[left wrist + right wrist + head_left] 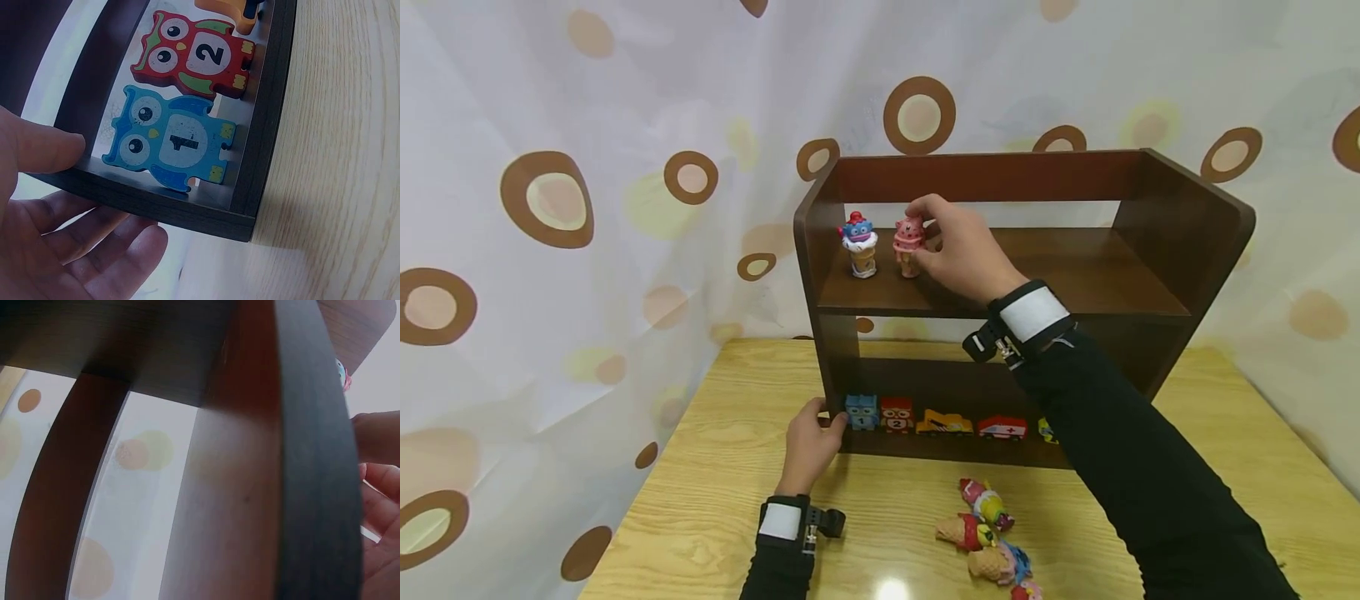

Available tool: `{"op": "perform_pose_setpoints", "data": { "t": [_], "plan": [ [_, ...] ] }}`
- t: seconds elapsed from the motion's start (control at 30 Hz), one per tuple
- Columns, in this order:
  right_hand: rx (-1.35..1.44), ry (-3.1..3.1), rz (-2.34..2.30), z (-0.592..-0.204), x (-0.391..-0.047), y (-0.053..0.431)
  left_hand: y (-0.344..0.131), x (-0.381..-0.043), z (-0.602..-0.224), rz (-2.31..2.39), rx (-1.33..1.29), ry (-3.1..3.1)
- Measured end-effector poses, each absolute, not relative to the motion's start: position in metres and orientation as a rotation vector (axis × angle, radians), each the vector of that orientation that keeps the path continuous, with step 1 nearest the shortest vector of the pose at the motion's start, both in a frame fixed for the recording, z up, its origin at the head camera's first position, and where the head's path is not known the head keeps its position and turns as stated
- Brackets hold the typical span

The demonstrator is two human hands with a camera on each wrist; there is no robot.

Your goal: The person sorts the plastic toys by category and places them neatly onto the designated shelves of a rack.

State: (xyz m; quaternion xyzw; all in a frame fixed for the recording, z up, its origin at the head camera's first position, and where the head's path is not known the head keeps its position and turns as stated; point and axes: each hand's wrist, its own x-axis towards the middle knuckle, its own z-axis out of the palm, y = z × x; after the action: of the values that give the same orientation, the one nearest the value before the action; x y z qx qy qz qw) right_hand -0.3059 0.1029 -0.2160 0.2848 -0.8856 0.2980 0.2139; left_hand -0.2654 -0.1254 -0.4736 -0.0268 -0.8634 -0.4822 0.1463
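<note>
My right hand [958, 246] pinches a pink ice-cream-cone figurine [909, 242] upright over the upper shelf board. Close to its left stands a second cone figurine [861, 246] with a blue face and red top. In the right wrist view the shelf's dark edge hides most of what the right hand [381, 487] holds. Low on the left, my left hand [812, 442] grips the side panel of the dark brown shelf [1000, 454]. The left wrist view has its thumb [53, 149] inside the panel and its fingers outside, beside a blue owl block [169, 140] numbered 1.
On the lower shelf, a red owl block [897, 414] numbered 2, a yellow digger [944, 422] and a red-and-white ambulance [1002, 427] stand in a row. Several more cone figurines [992, 564] lie on the wooden table [700, 508] in front. A patterned curtain [625, 100] hangs behind.
</note>
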Motion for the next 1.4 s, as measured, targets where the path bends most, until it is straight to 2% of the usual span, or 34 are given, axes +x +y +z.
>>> {"op": "perform_pose_setpoints", "data": {
  "t": [0.9, 1.4],
  "plan": [
    [0.782, -2.492, 0.776, -0.222, -0.302, 0.107, -0.122, -0.266, -0.474, -1.404, -0.067, -2.500],
    [0.781, -2.249, 0.716, -0.222, -0.292, 0.116, -0.122, -0.267, -0.475, -1.376, -0.077, -2.482]
  ]
}}
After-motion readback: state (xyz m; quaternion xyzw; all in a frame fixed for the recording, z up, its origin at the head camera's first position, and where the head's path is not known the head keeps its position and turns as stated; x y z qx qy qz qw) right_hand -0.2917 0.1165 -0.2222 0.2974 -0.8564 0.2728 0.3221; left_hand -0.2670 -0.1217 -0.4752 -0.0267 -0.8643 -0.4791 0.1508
